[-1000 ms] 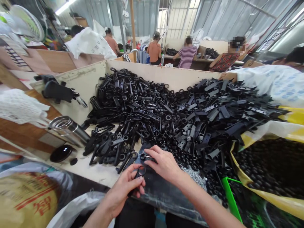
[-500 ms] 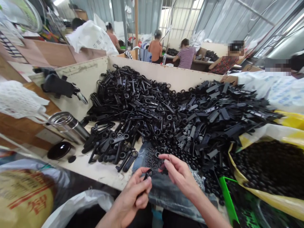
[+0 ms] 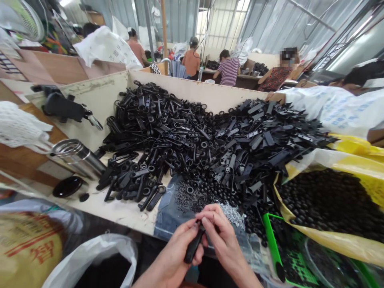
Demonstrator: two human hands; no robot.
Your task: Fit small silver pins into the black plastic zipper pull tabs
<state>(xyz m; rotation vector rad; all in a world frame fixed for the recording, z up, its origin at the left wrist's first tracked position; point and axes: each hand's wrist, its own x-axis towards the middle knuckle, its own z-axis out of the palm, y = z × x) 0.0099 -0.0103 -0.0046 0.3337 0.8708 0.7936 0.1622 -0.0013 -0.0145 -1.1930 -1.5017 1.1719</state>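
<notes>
My left hand grips a black plastic pull tab, its long end pointing down. My right hand pinches the tab's upper end, and my fingers hide that end. A large heap of black plastic pull tabs lies on the bench beyond my hands. Just past my fingertips, small black rings and black beads lie on a denim cloth. Silvery metal pieces lie beside my right hand.
A yellow-edged sack of black beads stands at the right, with a green tray edge near it. A steel flask lies at the left. A person in white stands close at the right; several others work beyond the board wall.
My hands have come together, with the right closing onto the tab held in the left. The view has shifted, moving the heap left and slightly up.
</notes>
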